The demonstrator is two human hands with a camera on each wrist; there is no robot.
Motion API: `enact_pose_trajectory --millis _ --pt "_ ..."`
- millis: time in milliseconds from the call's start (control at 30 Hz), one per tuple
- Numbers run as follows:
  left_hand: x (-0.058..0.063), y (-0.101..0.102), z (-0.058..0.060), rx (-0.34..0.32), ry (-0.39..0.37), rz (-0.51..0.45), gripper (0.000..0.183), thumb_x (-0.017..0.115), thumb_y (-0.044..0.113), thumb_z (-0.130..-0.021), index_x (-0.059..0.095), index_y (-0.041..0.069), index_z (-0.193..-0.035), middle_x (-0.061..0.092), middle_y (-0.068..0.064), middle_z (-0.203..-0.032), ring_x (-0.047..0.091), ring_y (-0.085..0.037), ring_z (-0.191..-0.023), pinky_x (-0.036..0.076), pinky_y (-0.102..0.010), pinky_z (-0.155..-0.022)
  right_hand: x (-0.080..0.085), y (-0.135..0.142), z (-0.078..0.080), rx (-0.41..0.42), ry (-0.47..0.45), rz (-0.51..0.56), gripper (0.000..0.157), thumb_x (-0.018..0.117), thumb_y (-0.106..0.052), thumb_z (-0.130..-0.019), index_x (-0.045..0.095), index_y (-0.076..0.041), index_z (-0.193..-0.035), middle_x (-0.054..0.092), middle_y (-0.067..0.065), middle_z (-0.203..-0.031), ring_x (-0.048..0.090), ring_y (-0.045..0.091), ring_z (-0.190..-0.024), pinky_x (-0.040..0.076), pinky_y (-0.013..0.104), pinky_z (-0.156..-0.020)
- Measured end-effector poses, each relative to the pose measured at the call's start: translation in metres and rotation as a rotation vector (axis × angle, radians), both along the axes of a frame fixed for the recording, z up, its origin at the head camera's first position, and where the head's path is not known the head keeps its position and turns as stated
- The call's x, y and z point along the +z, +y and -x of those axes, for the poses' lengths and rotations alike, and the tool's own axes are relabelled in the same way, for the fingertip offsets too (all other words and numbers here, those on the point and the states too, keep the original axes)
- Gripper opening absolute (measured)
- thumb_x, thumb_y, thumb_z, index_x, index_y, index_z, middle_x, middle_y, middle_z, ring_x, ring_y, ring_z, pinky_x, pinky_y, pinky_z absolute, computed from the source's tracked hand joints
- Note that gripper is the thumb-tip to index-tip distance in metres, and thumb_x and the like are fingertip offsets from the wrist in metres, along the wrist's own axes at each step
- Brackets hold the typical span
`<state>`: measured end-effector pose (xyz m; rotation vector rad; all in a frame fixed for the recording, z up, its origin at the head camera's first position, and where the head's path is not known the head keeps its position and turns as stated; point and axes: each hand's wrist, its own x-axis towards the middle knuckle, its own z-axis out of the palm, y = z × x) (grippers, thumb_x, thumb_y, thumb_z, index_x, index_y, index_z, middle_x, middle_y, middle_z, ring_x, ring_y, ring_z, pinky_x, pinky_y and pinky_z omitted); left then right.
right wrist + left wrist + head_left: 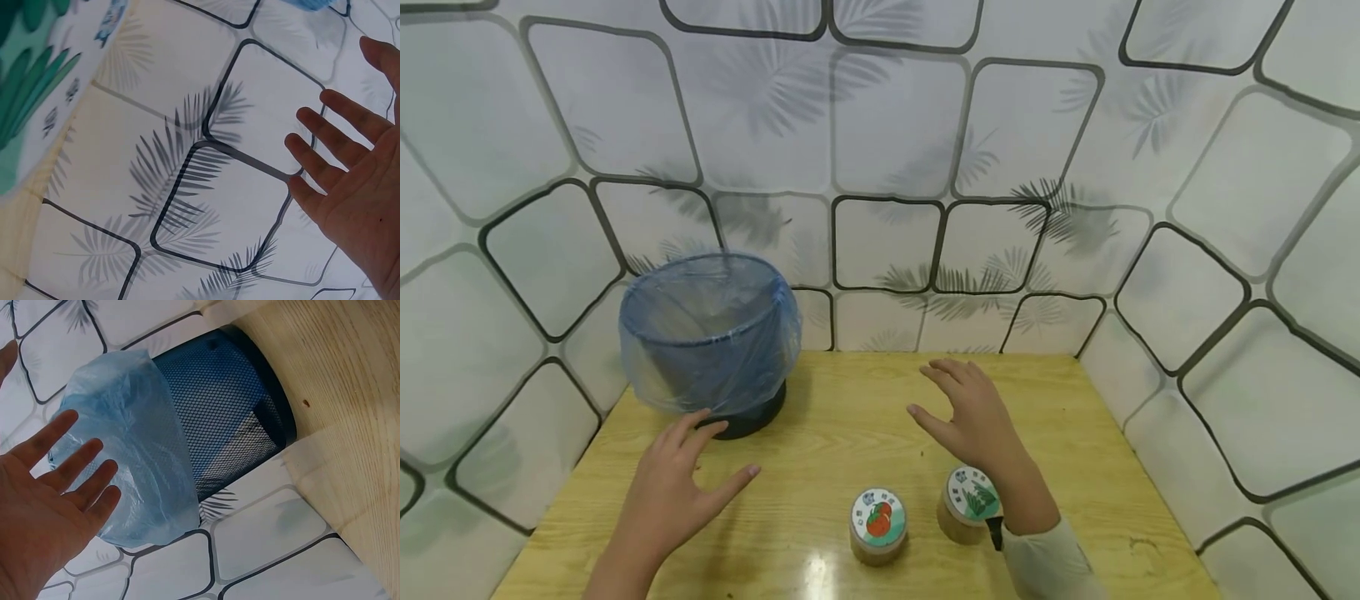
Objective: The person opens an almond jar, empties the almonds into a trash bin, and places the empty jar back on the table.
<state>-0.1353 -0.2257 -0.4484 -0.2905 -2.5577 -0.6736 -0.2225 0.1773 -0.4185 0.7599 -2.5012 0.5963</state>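
Observation:
A mesh waste bin (219, 406) lined with a blue plastic bag (722, 350) stands at the back left of the table. In front of it my left hand (673, 492) hovers with fingers spread, holding nothing; the left wrist view shows its palm beside the bag. My right hand (973, 417) is raised over the right half of the table, its fingers apart and free of any object. Below its wrist stands a jar with a green leafy picture on its lid (972, 493), partly covered by the forearm. Left of that, a jar with a tomato picture (878, 521) stands upright.
The wooden table (850, 425) meets patterned walls (895, 125) at the back and both sides. Close to the right wrist camera, the leafy lid (37, 94) fills the upper left corner. A dark strap (995, 532) shows at the right wrist.

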Motion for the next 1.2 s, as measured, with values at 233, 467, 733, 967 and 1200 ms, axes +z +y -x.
enact_pose_trajectory --millis 233,467,733,967,1200 --pt "0.002 0.0 0.0 -0.012 0.045 -0.02 0.065 0.095 0.047 -0.076 0.075 0.006 -0.123 0.064 -0.023 -0.138 0.06 -0.052 -0.122 0.045 -0.075 -0.094 0.007 -0.008 0.001 0.014 -0.002 0.003 0.072 0.078 -0.044 -0.096 0.054 -0.013 -0.156 0.065 0.012 -0.147 0.06 0.034 -0.137 0.042 0.063 -0.12" --pt "0.003 0.002 0.003 -0.027 0.064 -0.038 0.064 0.097 0.044 -0.075 0.075 0.007 -0.122 0.065 -0.024 -0.138 0.059 -0.052 -0.123 0.044 -0.076 -0.096 0.012 -0.015 0.004 0.029 -0.005 -0.003 0.069 0.076 -0.045 -0.098 0.055 -0.012 -0.155 0.063 0.011 -0.148 0.06 0.033 -0.138 0.044 0.06 -0.119" --pt "0.005 0.003 0.003 -0.059 0.08 -0.05 0.064 0.097 0.041 -0.075 0.074 0.007 -0.124 0.065 -0.024 -0.138 0.06 -0.05 -0.124 0.045 -0.074 -0.097 0.02 -0.027 0.006 0.076 0.047 -0.028 0.061 0.077 -0.044 -0.098 0.063 -0.011 -0.147 0.066 0.009 -0.143 0.06 0.031 -0.137 0.043 0.058 -0.12" --pt "0.01 0.004 0.004 -0.084 0.099 -0.054 0.064 0.098 0.036 -0.074 0.074 0.005 -0.124 0.067 -0.023 -0.135 0.061 -0.047 -0.122 0.047 -0.071 -0.097 0.028 -0.042 0.01 0.116 0.109 -0.05 0.061 0.076 -0.043 -0.098 0.063 -0.009 -0.147 0.067 0.009 -0.14 0.061 0.029 -0.134 0.046 0.052 -0.119" --pt "0.014 0.004 0.004 -0.093 0.102 -0.066 0.063 0.098 0.035 -0.076 0.073 0.006 -0.126 0.069 -0.02 -0.134 0.062 -0.044 -0.122 0.048 -0.069 -0.098 0.038 -0.059 0.013 0.149 0.134 -0.059 0.071 0.076 -0.043 -0.098 0.053 -0.01 -0.156 0.066 0.009 -0.145 0.059 0.031 -0.138 0.045 0.051 -0.12"
